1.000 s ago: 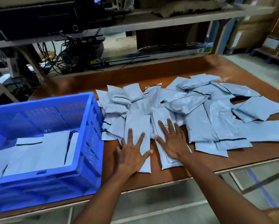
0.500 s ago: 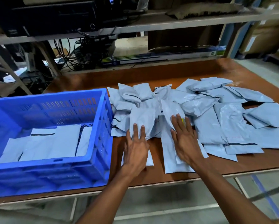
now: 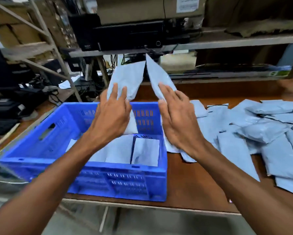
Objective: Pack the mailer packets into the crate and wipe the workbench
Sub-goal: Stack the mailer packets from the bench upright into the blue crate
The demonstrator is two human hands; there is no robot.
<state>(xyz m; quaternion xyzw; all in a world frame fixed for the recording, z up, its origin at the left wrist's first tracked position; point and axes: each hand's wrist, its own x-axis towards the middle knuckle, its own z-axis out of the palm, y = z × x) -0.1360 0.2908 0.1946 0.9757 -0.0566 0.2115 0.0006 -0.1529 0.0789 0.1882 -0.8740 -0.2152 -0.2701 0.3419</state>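
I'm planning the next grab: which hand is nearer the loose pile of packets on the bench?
Right. The right hand, holding a packet, is at the pile's left edge; the left hand is farther left, over the crate.

Crate [image 3: 95, 168] left on workbench [image 3: 189, 180]; packets [image 3: 261, 133] heaped right — 2 inside.
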